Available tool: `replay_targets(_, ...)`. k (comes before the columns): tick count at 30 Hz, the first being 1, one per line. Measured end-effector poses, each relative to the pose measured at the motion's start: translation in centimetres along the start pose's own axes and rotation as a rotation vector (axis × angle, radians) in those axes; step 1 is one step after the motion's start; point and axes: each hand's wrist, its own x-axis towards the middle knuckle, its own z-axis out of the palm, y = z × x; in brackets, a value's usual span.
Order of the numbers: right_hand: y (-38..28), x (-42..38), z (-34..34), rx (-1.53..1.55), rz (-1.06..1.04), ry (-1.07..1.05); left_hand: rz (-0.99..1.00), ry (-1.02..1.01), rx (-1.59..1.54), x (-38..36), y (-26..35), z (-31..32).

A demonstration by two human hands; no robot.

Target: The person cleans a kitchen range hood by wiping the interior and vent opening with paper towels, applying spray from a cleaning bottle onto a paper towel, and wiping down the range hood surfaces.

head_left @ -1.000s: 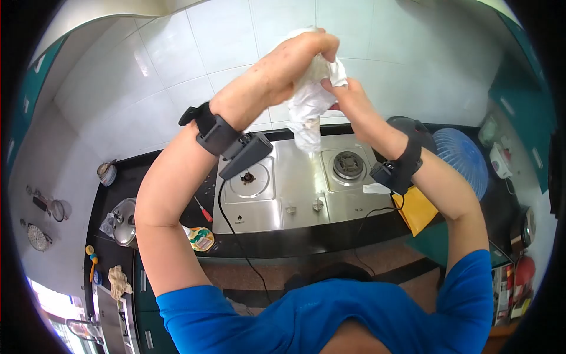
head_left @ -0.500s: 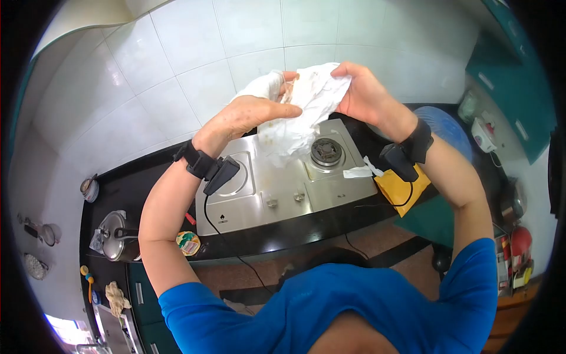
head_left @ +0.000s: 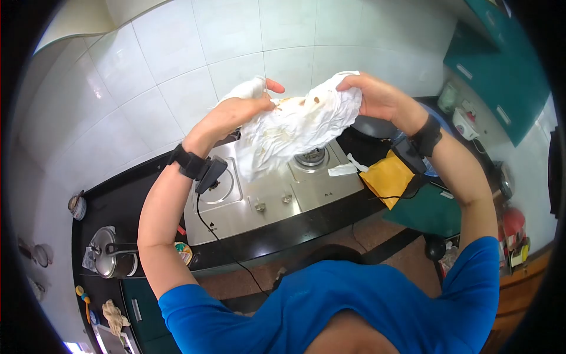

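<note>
A crumpled white cloth (head_left: 295,133) with brown stains hangs spread between my two hands, above the steel gas stove (head_left: 268,218). My left hand (head_left: 244,109) pinches its left upper corner, and part of the white material lies over the back of the fingers. At the other upper corner, my right hand (head_left: 374,97) grips the cloth between thumb and fingers. Behind the lower edge of the cloth, the right burner (head_left: 311,158) is partly covered. The left burner (head_left: 215,186) shows below my left wrist.
Right of the stove lie a yellow cloth (head_left: 387,179) and a torn white scrap (head_left: 348,167). A dark pan (head_left: 374,126) stands behind them. On the left counter sits a pressure cooker (head_left: 107,252). White tiles (head_left: 289,29) rise behind the stove.
My hands have moved apart, and the bunched cloth is now stretched wider between them. The view has shifted slightly, and the dark pan has come into sight.
</note>
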Motion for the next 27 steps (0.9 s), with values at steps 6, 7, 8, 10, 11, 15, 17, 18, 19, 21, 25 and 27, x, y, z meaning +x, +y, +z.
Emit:
replay_targets(6, -0.8, -0.6, 1.3, 0.110, -0.055, -0.074, 0.349, -0.066, 0.233, 1.2, -0.9, 2.6)
replay_targets(7, -1.0, -0.7, 1.5, 0.092, -0.054, -0.065, 0.331, -0.044, 0.215, 1.1, -0.6, 3.3)
replay_targets(8, -1.1, -0.9, 1.5, 0.073, -0.051, -0.055, 0.335, -0.053, 0.211, 1.5, -1.0, 3.5)
replay_targets(10, -1.1, -1.0, 1.0, 0.058, -0.051, -0.030, 0.209, -0.144, 0.014, 2.3, -1.8, 3.7)
replay_targets(11, -1.2, -1.0, 0.8, 0.039, -0.057, -0.014, 0.213, -0.152, 0.014, 2.4, -2.1, 3.5)
replay_targets(15, -0.9, -2.3, -0.1, -0.022, -0.064, 0.049, 0.137, -0.191, -0.384, 2.3, -1.3, 3.8)
replay_targets(17, -0.7, -3.2, -0.2, -0.204, 0.037, 0.092, 0.026, -0.255, -0.690, 2.6, -1.2, 3.8)
replay_targets(18, -0.4, -3.6, -0.6, -0.201, 0.040, 0.095, 0.023, -0.260, -0.692, 2.9, -1.1, 3.7)
replay_targets(19, 0.1, -4.1, -1.0, -0.347, 0.108, 0.169, 0.026, -0.283, -0.674, 3.0, -1.0, 3.7)
replay_targets(21, 1.4, -4.4, -0.9, -0.586, 0.118, 0.370, 0.029, -0.302, -0.655, 2.9, -1.0, 3.7)
replay_targets(25, 3.1, -5.4, 1.9, -0.470, -0.038, 0.174, 0.012, -0.282, -0.605, 2.9, -0.3, 4.4)
replay_targets(27, 4.2, -5.8, 3.8, -0.416, -0.110, 0.072, -0.007, -0.257, -0.550, 2.6, 0.0, 4.9)
